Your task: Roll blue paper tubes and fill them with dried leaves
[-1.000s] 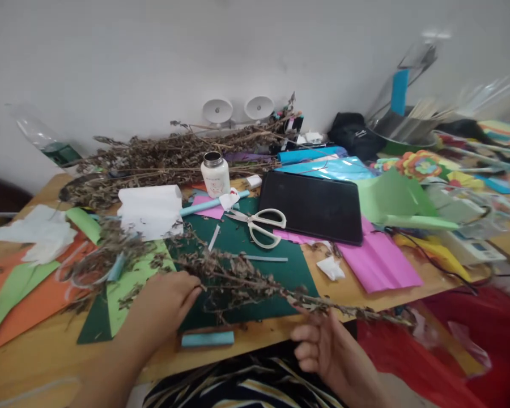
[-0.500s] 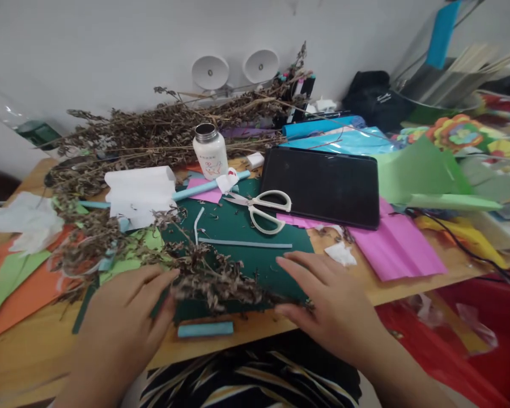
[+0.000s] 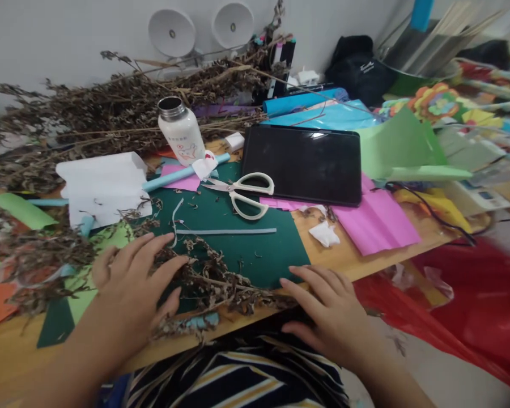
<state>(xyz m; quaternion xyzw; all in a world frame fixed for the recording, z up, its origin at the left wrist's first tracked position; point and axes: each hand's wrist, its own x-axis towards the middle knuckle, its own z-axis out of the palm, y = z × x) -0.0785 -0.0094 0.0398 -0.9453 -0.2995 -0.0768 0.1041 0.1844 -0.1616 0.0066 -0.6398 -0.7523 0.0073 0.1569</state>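
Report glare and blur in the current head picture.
Head view: a pale reflection marks the black tablet near its top edge; head view, right side: the paper flower and red plastic look soft; head view, middle: the scissors and dried sprig by the left hand read more clearly.

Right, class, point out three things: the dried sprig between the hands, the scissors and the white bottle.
Dried sprig (image 3: 226, 285): head view, on its leafy stem.
Scissors (image 3: 230, 188): head view, on the pivot joining the blades.
White bottle (image 3: 182, 135): head view, on the front of its body.
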